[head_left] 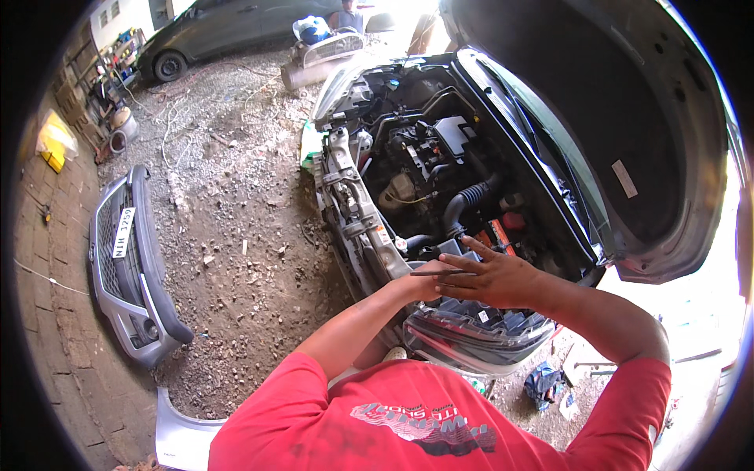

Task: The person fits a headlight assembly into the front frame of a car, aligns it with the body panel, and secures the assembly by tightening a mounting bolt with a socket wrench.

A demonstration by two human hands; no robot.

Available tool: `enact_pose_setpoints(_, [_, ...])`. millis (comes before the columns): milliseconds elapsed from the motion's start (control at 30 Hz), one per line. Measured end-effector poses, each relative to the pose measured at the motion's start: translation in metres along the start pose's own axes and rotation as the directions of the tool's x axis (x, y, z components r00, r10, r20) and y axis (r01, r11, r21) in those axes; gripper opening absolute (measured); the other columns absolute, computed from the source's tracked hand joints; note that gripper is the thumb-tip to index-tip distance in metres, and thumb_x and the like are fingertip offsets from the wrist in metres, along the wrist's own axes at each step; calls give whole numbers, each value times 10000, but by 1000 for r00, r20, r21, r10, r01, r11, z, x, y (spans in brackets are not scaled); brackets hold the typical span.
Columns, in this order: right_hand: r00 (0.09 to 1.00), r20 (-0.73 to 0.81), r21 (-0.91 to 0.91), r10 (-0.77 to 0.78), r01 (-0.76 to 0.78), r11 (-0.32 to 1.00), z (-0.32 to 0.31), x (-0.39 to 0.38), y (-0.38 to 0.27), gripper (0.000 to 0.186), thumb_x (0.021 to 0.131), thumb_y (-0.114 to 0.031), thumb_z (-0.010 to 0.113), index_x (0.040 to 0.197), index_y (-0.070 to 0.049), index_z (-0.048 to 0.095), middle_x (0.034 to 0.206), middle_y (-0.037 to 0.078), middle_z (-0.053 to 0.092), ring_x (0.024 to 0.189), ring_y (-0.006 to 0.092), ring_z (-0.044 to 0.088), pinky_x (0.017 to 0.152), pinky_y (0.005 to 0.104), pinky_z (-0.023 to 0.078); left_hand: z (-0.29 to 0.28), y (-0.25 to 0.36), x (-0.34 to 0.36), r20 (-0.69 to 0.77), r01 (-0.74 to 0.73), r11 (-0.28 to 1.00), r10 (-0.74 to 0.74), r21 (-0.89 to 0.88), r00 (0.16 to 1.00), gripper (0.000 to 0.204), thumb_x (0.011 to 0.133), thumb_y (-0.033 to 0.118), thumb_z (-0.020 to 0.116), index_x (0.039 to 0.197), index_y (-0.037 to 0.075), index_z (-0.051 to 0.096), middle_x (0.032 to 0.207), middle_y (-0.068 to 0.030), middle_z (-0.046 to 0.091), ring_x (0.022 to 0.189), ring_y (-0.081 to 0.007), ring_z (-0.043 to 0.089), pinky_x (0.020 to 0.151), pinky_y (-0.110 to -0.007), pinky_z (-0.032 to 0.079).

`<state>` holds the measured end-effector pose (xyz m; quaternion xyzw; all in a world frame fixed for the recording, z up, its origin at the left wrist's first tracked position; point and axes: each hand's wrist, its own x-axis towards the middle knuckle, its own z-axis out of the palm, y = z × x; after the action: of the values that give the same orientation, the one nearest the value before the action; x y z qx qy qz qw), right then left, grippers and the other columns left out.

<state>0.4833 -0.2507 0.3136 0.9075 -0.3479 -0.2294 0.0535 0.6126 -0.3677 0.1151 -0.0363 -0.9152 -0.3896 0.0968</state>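
Nearest the camera, a red printed shirt (pixel 424 424) fills the lower edge, and both forearms rise from it toward the front of a car. The right hand (pixel 491 275) lies on top, fingers spread wide and flat. The left hand (pixel 420 286) sits mostly beneath it, so I cannot tell whether it is closed or spread. A thin dark rod (pixel 438 272) juts to the left from between the two hands; which hand grips it is hidden. Just below the hands sits a headlight unit (pixel 471 334) at the car's stripped front. Beyond them lies the open engine bay (pixel 432 173), with a black ribbed intake hose (pixel 465 200), under the raised grey bonnet (pixel 628 118). To the left, a detached silver front bumper (pixel 129 267) rests on the gravel ground (pixel 236 204). Farthest off, a dark parked car (pixel 228 31) stands near cluttered shelves (pixel 102 78).
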Motion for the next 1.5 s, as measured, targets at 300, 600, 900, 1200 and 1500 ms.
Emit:
enact_pose_setpoints(300, [1000, -9, -35, -8, 8, 999, 2, 2, 16, 729, 930, -226, 731, 1611, -305, 481, 1693, -112, 439, 1618, 215, 310, 1350, 575, 212, 10, -27, 7, 42, -180, 969, 176, 172, 984, 345, 1024, 155, 573, 1347, 153, 694, 1428, -125, 663, 1339, -344, 599, 1174, -439, 456])
enact_pose_setpoints(600, [987, -89, -72, -131, 125, 990, -1, -2, 44, 544, 936, -277, 697, 1474, -269, 616, 1653, -93, 496, 1606, 245, 336, 1310, 574, 273, 26, -38, 17, 0, -24, 989, 24, -148, 1000, 243, 1056, 193, 581, 1186, 70, 746, 1177, -183, 755, 1136, -371, 699, 1002, -453, 554])
enact_pose_setpoints(900, [387, 736, 594, 555, -762, -256, 29, 64, 34, 590, 1097, -481, 577, 765, -37, 780, 645, 100, 721, 594, 237, 703, 687, 430, 583, 21, -10, 4, -106, 148, 822, -245, -550, 964, 193, 1055, 185, 632, 1146, 64, 752, 1086, -147, 773, 1036, -273, 717, 957, -415, 538])
enact_pose_setpoints(1200, [873, -340, -80, 350, -398, 914, -7, 23, 3, 331, 933, -374, 718, 956, -57, 808, 1001, 100, 767, 1134, 309, 685, 1050, 527, 453, 7, -6, -5, -96, 316, 840, -394, -441, 914, 299, 1068, 312, 638, 1096, 39, 758, 997, -209, 760, 904, -348, 707, 844, -444, 544])
enact_pose_setpoints(1500, [404, 720, 516, 564, -856, -44, -9, 68, 32, 240, 927, -278, 685, 978, -90, 825, 1027, 130, 772, 1166, 315, 691, 1115, 528, 411, 47, -58, 8, -237, 154, 844, -312, -515, 920, 277, 1036, 279, 670, 1097, 22, 755, 1028, -248, 763, 949, -401, 724, 855, -463, 552])
